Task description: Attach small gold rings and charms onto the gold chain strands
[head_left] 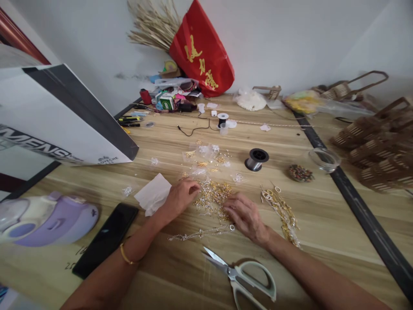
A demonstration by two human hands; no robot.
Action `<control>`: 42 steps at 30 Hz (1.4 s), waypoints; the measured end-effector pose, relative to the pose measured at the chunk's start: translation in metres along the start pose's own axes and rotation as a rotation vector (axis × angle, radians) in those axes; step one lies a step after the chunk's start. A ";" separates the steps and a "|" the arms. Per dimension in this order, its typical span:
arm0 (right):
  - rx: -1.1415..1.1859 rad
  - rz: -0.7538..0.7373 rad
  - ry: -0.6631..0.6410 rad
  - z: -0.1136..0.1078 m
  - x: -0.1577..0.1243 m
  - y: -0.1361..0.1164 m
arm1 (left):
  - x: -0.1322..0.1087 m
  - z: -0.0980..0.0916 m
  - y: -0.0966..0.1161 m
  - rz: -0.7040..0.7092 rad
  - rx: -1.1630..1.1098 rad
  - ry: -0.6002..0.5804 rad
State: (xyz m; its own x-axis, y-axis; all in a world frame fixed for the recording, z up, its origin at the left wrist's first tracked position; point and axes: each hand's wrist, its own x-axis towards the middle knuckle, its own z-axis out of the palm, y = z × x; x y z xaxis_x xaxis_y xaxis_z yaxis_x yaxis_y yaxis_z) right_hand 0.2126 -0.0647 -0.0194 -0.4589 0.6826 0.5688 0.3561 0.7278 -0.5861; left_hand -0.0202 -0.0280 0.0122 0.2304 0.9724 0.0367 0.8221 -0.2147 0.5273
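Note:
A loose pile of small gold and silver beads and charms [214, 193] lies on the wooden table between my hands. At its left edge, my left hand [182, 197] has its fingers curled together; anything in them is too small to make out. My right hand [245, 216] rests at the pile's right side, fingers bent and drawn together with the tips among the pieces; what they hold is hidden. Just below the pile stretches a silver chain [203, 233] with a ring at its right end. Nearer to me are open-bladed scissors [229, 272] with pale handles.
Gold and silver chains [284, 215] lie at right, near a bead dish [301, 173] and a wire spool [257, 159]. Small bags of findings [201, 163] sit behind the pile. At left are white paper [154, 193], a phone [106, 239] and a large box [74, 125].

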 end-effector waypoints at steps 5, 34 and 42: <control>0.008 0.024 0.017 0.001 -0.001 0.003 | -0.003 0.007 -0.002 0.086 0.129 -0.016; -0.028 0.003 -0.024 0.001 0.001 0.003 | -0.003 -0.004 0.002 0.203 0.001 -0.209; -0.037 0.013 -0.034 0.000 0.002 0.002 | 0.000 0.005 -0.002 0.199 -0.090 -0.113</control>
State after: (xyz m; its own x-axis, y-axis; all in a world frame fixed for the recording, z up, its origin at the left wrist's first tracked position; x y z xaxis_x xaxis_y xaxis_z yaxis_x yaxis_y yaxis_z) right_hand 0.2122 -0.0623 -0.0196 -0.4814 0.6894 0.5413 0.3913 0.7216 -0.5712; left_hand -0.0196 -0.0278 0.0067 0.4443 0.8942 0.0552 0.7059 -0.3873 0.5931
